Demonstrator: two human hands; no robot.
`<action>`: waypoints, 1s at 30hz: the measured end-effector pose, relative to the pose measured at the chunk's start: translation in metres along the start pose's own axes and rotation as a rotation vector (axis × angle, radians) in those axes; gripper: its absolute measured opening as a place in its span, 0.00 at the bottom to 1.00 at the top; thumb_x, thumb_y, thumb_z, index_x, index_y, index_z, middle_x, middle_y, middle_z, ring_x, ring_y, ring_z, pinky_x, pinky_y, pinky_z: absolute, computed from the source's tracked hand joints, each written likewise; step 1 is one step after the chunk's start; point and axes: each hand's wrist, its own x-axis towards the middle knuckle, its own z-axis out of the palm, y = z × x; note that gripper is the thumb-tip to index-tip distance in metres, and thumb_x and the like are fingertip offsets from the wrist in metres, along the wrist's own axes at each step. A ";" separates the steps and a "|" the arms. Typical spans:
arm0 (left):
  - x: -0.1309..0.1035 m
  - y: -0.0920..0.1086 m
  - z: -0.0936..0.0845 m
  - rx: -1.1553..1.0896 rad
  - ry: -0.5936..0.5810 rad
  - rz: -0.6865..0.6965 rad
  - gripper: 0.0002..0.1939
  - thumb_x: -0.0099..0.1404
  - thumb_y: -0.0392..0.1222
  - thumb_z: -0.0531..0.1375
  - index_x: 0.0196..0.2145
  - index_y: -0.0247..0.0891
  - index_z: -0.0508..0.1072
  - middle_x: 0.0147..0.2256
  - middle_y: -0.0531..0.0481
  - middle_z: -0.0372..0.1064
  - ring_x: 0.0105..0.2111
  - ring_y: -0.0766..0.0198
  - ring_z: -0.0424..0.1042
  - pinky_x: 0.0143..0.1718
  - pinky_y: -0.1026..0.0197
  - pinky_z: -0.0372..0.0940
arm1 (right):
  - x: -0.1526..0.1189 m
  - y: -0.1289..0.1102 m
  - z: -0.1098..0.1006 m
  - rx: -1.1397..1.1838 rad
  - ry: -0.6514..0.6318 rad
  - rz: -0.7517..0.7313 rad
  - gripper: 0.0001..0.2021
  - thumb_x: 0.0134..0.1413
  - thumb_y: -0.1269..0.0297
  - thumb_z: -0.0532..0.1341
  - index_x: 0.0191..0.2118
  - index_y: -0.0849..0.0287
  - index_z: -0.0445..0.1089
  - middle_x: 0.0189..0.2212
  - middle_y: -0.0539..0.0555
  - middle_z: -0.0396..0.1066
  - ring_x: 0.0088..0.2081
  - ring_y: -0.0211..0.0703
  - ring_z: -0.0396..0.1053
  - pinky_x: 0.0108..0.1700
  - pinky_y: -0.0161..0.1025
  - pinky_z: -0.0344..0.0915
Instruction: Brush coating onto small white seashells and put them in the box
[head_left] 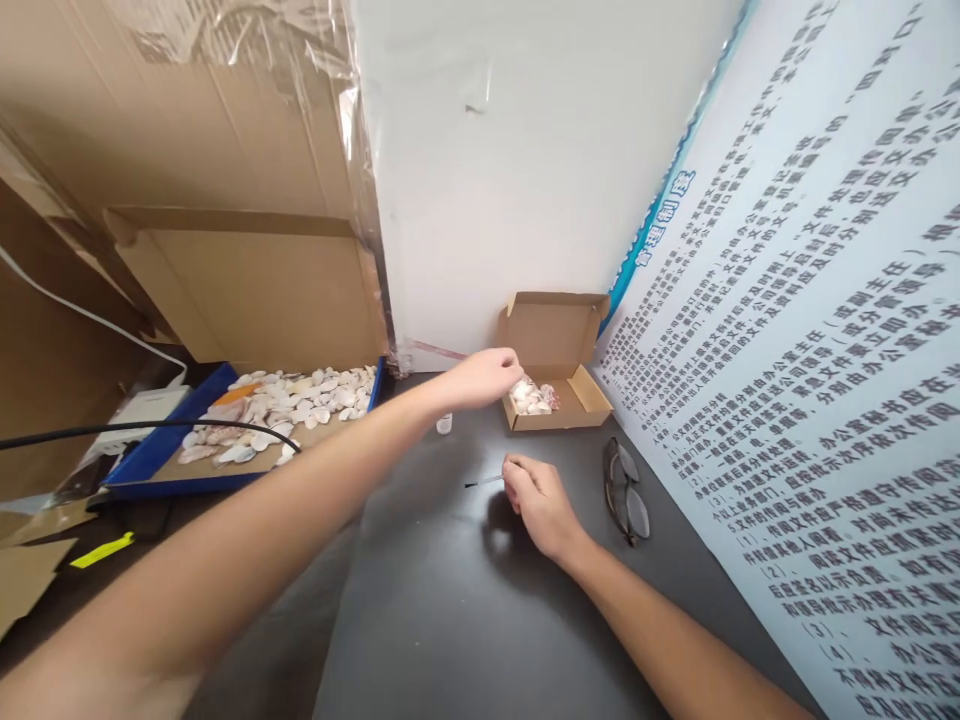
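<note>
My left hand (486,378) reaches over the left edge of a small open cardboard box (592,400). Its fingers are closed at the heap of white shells (532,398) inside; what they hold, if anything, is hidden. Closed in front of that box, my right hand (538,500) grips a thin brush (486,482), whose dark tip points left just above the table (420,600). A small white bottle (444,424) stands beneath my left forearm, partly covered by it.
At the left, a blue-rimmed tray (150,470) holds many shells (300,395) and an orange piece. A black cable (150,428) crosses it. Folded glasses (626,490) lie on the right, near a board with printed text (825,350). A yellow strip (103,550) lies lower left.
</note>
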 end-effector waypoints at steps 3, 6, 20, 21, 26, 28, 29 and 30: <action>0.054 0.000 0.005 0.161 -0.038 -0.024 0.09 0.66 0.38 0.50 0.31 0.31 0.65 0.28 0.51 0.60 0.26 0.72 0.56 0.29 0.68 0.54 | 0.000 -0.004 0.000 -0.018 0.000 -0.023 0.19 0.59 0.55 0.48 0.21 0.59 0.50 0.17 0.46 0.48 0.21 0.37 0.50 0.24 0.34 0.41; 0.087 -0.007 0.016 0.303 -0.133 -0.058 0.12 0.68 0.42 0.54 0.32 0.29 0.67 0.29 0.51 0.62 0.29 0.71 0.62 0.34 0.66 0.62 | 0.000 -0.007 -0.002 -0.037 0.006 -0.044 0.18 0.59 0.56 0.48 0.21 0.60 0.50 0.17 0.46 0.47 0.21 0.36 0.50 0.24 0.34 0.41; 0.085 -0.013 0.020 0.562 0.013 0.066 0.12 0.68 0.39 0.51 0.44 0.30 0.69 0.45 0.42 0.65 0.46 0.60 0.65 0.49 0.55 0.61 | -0.003 -0.011 -0.002 -0.049 -0.027 -0.061 0.18 0.59 0.57 0.49 0.22 0.60 0.50 0.18 0.46 0.47 0.22 0.36 0.49 0.25 0.34 0.41; 0.077 -0.013 0.016 0.551 0.036 0.082 0.13 0.69 0.39 0.49 0.44 0.31 0.69 0.45 0.42 0.66 0.45 0.60 0.65 0.47 0.57 0.61 | -0.003 -0.010 -0.002 -0.043 -0.030 -0.053 0.18 0.60 0.57 0.49 0.22 0.60 0.50 0.18 0.46 0.47 0.22 0.36 0.50 0.25 0.34 0.42; 0.003 -0.017 -0.003 0.511 0.079 0.085 0.16 0.69 0.45 0.44 0.40 0.36 0.68 0.42 0.45 0.68 0.39 0.61 0.65 0.37 0.63 0.56 | -0.002 -0.001 -0.004 0.019 -0.049 -0.019 0.19 0.62 0.54 0.48 0.23 0.59 0.52 0.19 0.47 0.51 0.22 0.38 0.52 0.24 0.33 0.45; -0.036 -0.025 -0.010 0.510 0.043 0.030 0.15 0.67 0.46 0.45 0.37 0.37 0.68 0.40 0.47 0.69 0.35 0.62 0.65 0.34 0.64 0.54 | -0.002 0.002 -0.004 0.053 -0.059 -0.007 0.20 0.63 0.52 0.48 0.24 0.59 0.53 0.19 0.48 0.52 0.22 0.39 0.52 0.24 0.33 0.47; -0.055 -0.031 -0.014 0.510 0.029 -0.010 0.14 0.67 0.45 0.46 0.36 0.37 0.68 0.39 0.47 0.69 0.35 0.63 0.65 0.33 0.64 0.53 | -0.002 0.002 -0.003 0.073 -0.073 0.000 0.20 0.64 0.52 0.48 0.23 0.58 0.52 0.19 0.48 0.52 0.22 0.39 0.52 0.24 0.33 0.48; -0.071 -0.039 -0.018 0.511 0.016 -0.056 0.14 0.66 0.46 0.46 0.36 0.37 0.68 0.39 0.47 0.68 0.34 0.63 0.65 0.32 0.64 0.52 | -0.002 0.002 -0.003 0.094 -0.085 0.005 0.21 0.64 0.51 0.47 0.24 0.58 0.51 0.19 0.48 0.52 0.21 0.39 0.52 0.24 0.33 0.49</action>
